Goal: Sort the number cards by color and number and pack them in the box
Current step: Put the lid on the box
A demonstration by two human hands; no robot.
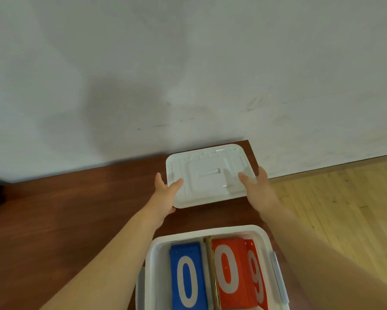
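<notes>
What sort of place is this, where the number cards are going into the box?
Likely a plain indoor room, perhaps a classroom or gym. A dark wooden table stands against a bare white wall, with pale wood plank floor to its right.

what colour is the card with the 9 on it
The 9 card is red with a white numeral, seen in the head view.

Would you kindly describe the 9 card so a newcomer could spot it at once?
Start at the white box at the near edge of the brown table. Right of its cardboard divider, the red 9 card leans along the right wall, beside the red 0 card; it alone shows a 9.
</notes>
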